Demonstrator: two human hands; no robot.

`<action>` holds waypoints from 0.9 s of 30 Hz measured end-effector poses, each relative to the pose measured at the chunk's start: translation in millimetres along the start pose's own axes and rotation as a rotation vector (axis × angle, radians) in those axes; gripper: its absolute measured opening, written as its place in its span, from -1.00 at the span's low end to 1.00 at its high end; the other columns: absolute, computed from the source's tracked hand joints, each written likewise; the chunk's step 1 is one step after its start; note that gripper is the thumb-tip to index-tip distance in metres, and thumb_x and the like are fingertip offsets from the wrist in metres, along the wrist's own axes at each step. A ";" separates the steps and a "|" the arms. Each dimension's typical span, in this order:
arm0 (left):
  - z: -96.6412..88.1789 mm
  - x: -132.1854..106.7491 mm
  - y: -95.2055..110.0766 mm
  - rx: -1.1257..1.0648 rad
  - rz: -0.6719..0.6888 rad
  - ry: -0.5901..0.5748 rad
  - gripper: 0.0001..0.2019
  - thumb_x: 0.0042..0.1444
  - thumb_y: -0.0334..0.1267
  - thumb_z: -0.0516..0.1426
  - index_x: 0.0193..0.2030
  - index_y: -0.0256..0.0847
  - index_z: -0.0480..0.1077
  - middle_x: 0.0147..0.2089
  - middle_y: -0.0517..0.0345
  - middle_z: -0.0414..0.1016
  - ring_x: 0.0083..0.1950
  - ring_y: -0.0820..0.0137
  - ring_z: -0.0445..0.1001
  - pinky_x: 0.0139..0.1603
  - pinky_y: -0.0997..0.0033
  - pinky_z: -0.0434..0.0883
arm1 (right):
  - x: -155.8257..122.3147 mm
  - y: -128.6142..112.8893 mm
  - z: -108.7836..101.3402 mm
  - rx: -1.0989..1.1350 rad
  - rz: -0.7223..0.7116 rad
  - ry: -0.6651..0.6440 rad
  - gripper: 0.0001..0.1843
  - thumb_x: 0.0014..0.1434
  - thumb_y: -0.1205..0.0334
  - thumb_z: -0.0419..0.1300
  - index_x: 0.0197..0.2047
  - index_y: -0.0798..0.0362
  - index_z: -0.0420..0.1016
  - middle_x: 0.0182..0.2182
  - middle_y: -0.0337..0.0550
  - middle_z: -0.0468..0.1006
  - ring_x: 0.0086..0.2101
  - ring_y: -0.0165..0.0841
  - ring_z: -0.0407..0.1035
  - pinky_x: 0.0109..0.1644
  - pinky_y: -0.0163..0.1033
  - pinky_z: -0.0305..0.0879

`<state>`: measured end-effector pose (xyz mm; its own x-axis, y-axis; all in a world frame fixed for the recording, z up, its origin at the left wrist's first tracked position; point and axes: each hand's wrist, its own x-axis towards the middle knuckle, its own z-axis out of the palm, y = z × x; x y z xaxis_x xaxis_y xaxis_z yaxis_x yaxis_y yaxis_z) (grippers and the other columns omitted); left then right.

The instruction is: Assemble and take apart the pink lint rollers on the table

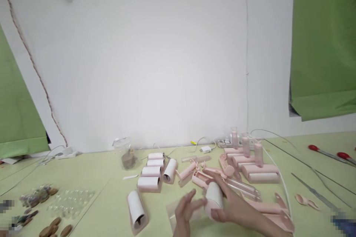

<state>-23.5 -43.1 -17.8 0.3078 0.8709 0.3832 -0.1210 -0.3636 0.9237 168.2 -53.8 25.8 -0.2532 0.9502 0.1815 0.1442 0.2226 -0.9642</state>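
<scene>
My right hand is closed around a white paper roll, which looks like a lint-roller refill with a pinkish end. Close to the roll's left side is my left hand, its fingers spread and a fingertip at or near the roll's end; contact is hard to tell. A clear plastic sheet or bag lies beneath the left hand. Just beyond the hands are pink plastic handle parts and clear tubes. More wrapped white rolls lie to the left, one nearer roll apart from them.
Pink cases and upright clear tubes stand at right, near a white cable. Farther right are a pink scoop and red-handled scissors. A plastic bag sits by the wall. Clear beads and brown discs lie left.
</scene>
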 end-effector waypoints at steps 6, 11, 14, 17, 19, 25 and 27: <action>15.7 16.7 10.5 -0.558 -0.521 0.038 -0.12 -0.17 0.31 -0.02 0.22 -0.07 -0.25 -0.11 -0.06 0.37 -0.19 0.17 0.44 -0.31 0.26 0.39 | -7.8 -33.4 26.8 -0.457 -0.227 -0.176 0.05 -0.28 0.15 0.31 0.24 0.03 -0.12 0.18 0.04 -0.02 0.11 0.00 -0.06 0.13 -0.06 -0.07; 9.4 14.5 17.1 -0.650 -0.595 0.091 -0.24 -0.07 0.07 0.10 0.19 0.03 -0.23 -0.44 0.23 0.36 -0.64 0.49 0.32 -0.71 0.58 0.23 | 57.7 -28.0 27.0 -0.600 -0.113 -0.257 -0.27 0.04 0.08 0.05 0.24 -0.06 -0.17 0.13 -0.06 0.15 0.01 -0.21 0.19 -0.08 -0.18 0.23; 0.7 13.9 19.2 -0.741 -0.630 0.142 -0.30 -0.04 0.01 0.08 0.17 0.08 -0.23 -0.48 0.30 0.31 -0.70 0.54 0.26 -0.81 0.64 0.16 | 115.6 -15.3 15.8 -0.790 -0.141 -0.172 -0.63 0.17 0.16 -0.12 0.00 0.03 0.29 -0.06 -0.06 0.40 -0.08 -0.25 0.27 -0.03 -0.15 0.17; -1.1 14.1 18.3 -0.799 -0.611 0.180 -0.33 -0.06 -0.01 0.09 0.15 0.04 -0.18 -0.49 0.30 0.30 -0.72 0.54 0.25 -0.84 0.64 0.17 | 152.9 2.2 10.8 -0.855 -0.110 -0.234 -0.82 0.04 0.18 0.10 -0.36 0.08 0.46 -0.33 -0.07 0.52 -0.21 -0.21 0.34 -0.04 -0.04 0.12; 0.5 14.6 16.8 -0.810 -0.632 0.201 -0.37 -0.06 -0.02 0.09 0.12 -0.01 -0.12 -0.50 0.29 0.30 -0.73 0.55 0.24 -0.85 0.63 0.17 | 162.2 13.0 8.6 -0.847 -0.098 -0.274 -0.82 0.01 0.16 0.16 -0.46 0.10 0.44 -0.46 -0.17 0.50 -0.33 -0.30 0.36 -0.11 -0.07 0.17; 3.1 15.8 19.8 -0.787 -0.600 0.324 -0.43 -0.03 -0.05 0.07 0.10 -0.03 -0.09 -0.50 0.27 0.31 -0.71 0.54 0.27 -0.83 0.64 0.17 | 152.8 13.8 -11.6 -0.607 -0.170 -0.007 -0.67 0.06 -0.03 -0.01 -0.33 0.04 0.41 -0.35 -0.10 0.45 -0.26 -0.24 0.29 -0.14 -0.13 0.19; 1.9 15.2 25.2 -0.738 -0.508 0.407 -0.44 -0.01 -0.05 0.07 0.10 -0.02 -0.09 -0.45 0.23 0.35 -0.67 0.52 0.31 -0.76 0.59 0.25 | 139.0 3.3 -14.8 -0.506 -0.176 0.116 -0.51 0.14 -0.09 -0.23 -0.17 0.01 0.34 -0.32 -0.12 0.41 -0.27 -0.25 0.28 -0.19 -0.14 0.22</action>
<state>-20.1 -39.6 11.2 0.1546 0.9642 -0.2157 -0.6655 0.2630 0.6985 147.7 82.3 50.7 -0.2121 0.9005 0.3795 0.5586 0.4304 -0.7090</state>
